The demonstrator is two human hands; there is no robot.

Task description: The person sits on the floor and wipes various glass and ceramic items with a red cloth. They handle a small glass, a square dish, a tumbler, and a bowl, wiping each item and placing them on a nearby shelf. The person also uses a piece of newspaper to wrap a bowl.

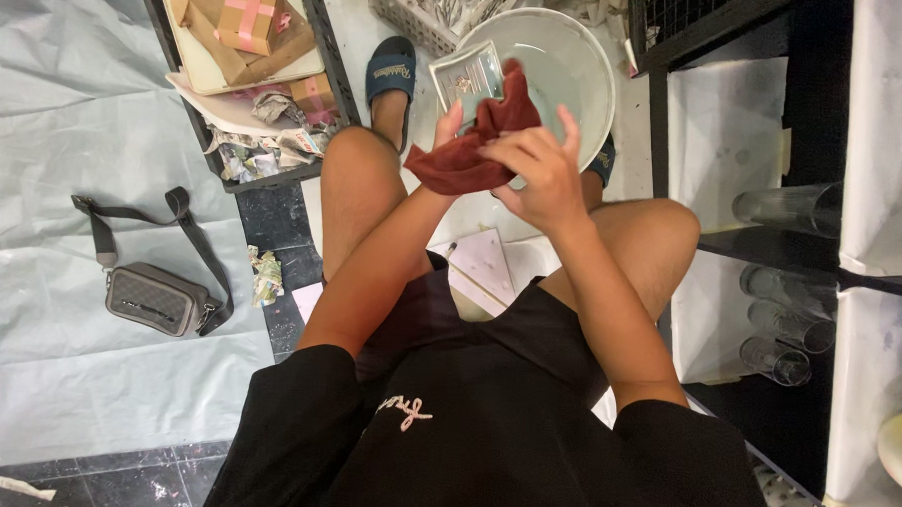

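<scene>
Apparently mid-wipe: the right hand presses a red cloth on a small square dish; the left hand, mostly hidden, closes its grip under both. Next, turning the dish probably needs care.

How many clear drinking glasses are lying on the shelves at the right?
4. One glass lies on the upper shelf. Three lie on the shelf below: top glass, middle glass and bottom glass. More may be hidden behind the white paper or out of frame.

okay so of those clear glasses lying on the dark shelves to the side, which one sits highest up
The large glass alone on the upper shelf, lying on its side. The other glasses lie grouped on the level below, nearer the person's knee.
</scene>
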